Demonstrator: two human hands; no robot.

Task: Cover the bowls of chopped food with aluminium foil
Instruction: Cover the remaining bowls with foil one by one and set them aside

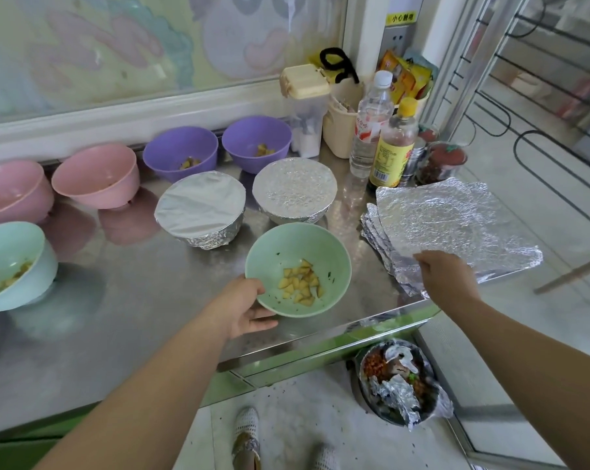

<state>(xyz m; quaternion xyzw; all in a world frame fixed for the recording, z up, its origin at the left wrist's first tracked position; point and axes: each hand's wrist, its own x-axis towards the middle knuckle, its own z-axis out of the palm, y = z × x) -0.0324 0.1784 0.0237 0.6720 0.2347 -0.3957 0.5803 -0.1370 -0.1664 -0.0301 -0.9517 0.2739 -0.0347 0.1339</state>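
Left hand (249, 308) is gripping the green bowl (307, 245) by its near rim, mouth facing up, mid-desk (134, 300). Right hand (446, 276) is touching the flat foil stack (456, 225) rightward, grip unclear. Foil-covered bowls (200, 206) are standing just behind.

You can read one sign: a yellow sticker (401, 18) on the far wall, above the socket, says "小心触电". The clear bottle (371, 127) carries red print and the yellow-capped bottle (392, 154) a barcode label, but both are too small to read.
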